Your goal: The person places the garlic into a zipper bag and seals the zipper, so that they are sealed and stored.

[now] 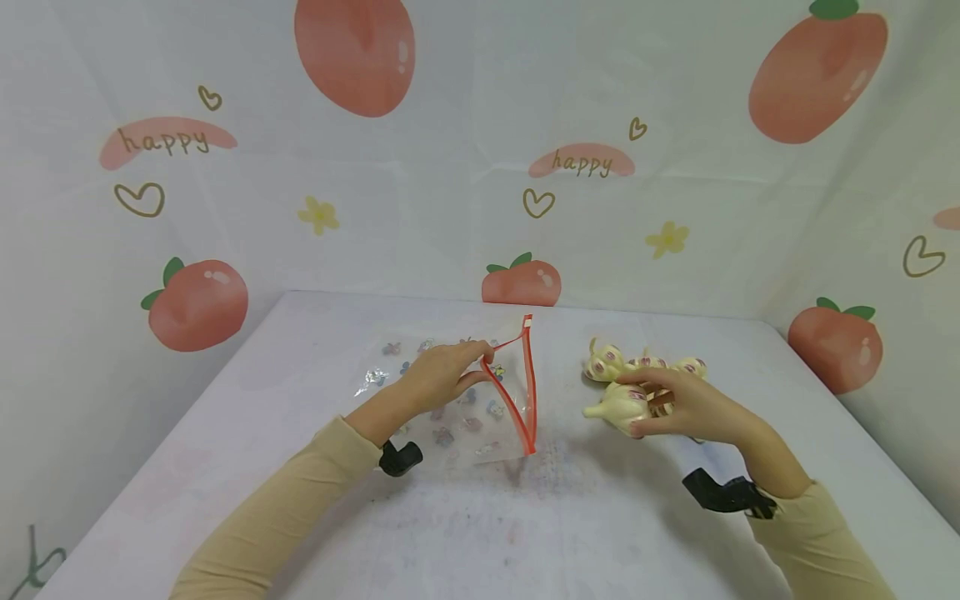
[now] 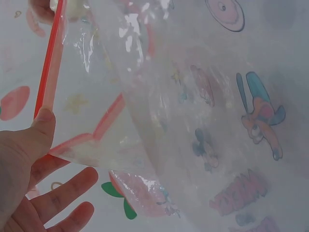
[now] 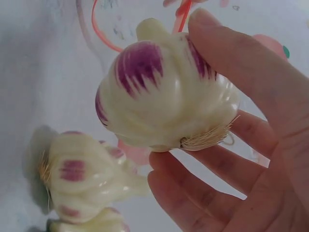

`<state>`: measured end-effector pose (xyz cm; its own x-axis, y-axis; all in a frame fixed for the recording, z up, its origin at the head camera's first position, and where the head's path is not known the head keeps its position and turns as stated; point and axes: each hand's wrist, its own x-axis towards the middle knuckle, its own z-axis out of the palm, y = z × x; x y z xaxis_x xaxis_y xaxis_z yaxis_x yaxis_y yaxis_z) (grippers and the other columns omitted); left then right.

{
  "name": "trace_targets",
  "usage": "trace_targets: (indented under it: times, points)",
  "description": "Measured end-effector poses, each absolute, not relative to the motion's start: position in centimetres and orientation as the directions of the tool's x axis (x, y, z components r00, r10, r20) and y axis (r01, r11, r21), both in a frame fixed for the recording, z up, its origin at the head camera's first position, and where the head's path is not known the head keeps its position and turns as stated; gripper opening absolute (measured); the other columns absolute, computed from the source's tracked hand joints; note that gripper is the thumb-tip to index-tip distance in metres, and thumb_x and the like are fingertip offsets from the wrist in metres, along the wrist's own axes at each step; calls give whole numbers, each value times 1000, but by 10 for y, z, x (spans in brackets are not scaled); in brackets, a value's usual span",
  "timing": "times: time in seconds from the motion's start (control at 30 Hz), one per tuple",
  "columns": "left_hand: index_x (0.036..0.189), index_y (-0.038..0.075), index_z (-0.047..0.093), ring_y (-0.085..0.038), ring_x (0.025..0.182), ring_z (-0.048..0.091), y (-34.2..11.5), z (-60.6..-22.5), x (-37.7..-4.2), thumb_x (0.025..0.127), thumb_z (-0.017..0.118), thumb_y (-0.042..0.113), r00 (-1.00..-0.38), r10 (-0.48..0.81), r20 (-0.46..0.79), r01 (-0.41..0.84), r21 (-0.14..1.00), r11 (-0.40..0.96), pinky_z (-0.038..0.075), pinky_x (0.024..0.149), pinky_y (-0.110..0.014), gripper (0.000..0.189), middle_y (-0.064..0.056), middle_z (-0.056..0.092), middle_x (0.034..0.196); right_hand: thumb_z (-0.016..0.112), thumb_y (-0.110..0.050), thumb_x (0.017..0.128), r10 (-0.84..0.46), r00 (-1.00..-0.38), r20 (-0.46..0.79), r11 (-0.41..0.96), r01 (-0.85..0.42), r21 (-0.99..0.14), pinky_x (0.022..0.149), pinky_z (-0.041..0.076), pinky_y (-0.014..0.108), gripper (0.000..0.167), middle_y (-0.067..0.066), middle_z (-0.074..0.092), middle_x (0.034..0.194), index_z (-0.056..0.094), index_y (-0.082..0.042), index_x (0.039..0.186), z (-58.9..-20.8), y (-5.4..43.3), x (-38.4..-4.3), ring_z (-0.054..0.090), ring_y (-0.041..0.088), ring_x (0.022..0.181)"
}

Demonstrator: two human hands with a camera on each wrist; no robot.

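My left hand [image 1: 444, 375] pinches the red-edged opening of a clear zip bag [image 1: 450, 425] printed with small cartoon figures. In the left wrist view the thumb lies on the red zip edge [image 2: 47, 72], and the bag's mouth gapes apart. To the right, my right hand [image 1: 693, 407] grips a garlic bulb [image 1: 624, 407], cream with purple streaks and a tuft of root fibres. The right wrist view shows thumb and fingers around this bulb [image 3: 169, 92], its stem pointing towards the bag. Another garlic bulb [image 3: 87, 174] lies below it.
Several more garlic bulbs [image 1: 604, 362] lie in a group behind and beside my right hand. A white-covered table [image 1: 480, 533] carries everything. Behind it hangs a white cloth [image 1: 420, 225] with printed fruit, hearts and flowers.
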<state>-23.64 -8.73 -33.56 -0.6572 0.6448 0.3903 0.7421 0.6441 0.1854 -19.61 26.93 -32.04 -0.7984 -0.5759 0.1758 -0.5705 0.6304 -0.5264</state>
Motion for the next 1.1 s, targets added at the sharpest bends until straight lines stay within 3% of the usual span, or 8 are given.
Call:
trace_targets:
  times: [0.27,0.5,0.7,1.1]
  points:
    - [106,13,54,-11,59,50,-87,-334,-235,88,63,24,-667,640,382,734,189,652,43,58,-20,23,0,69,97,81,-29,71,-561,-797,224,651,-592,-475,79,53,26,60,7,64,119,59,-8,122,-316,253,-199,56,-1,96]
    - [107,10,55,-14,64,56,-88,-334,-236,88,63,24,-667,643,375,735,190,651,48,62,-23,24,-1,69,98,82,-31,69,-523,-811,261,680,-582,-445,82,54,28,60,6,66,116,60,-10,121,-317,241,-203,63,16,99]
    - [108,11,54,-16,73,63,-88,-333,-235,88,63,24,-667,643,376,736,199,647,53,71,-29,24,-1,69,101,82,-26,70,-533,-802,268,639,-590,-494,83,54,30,60,9,63,120,59,-7,122,-317,231,-206,61,17,100]
    - [109,10,54,-20,80,65,-88,-332,-235,90,61,24,-681,638,360,725,209,656,53,74,-32,25,-2,68,103,82,-22,70,-554,-775,303,562,-617,-551,81,55,35,59,11,63,116,59,-4,121,-322,212,-213,61,20,96]
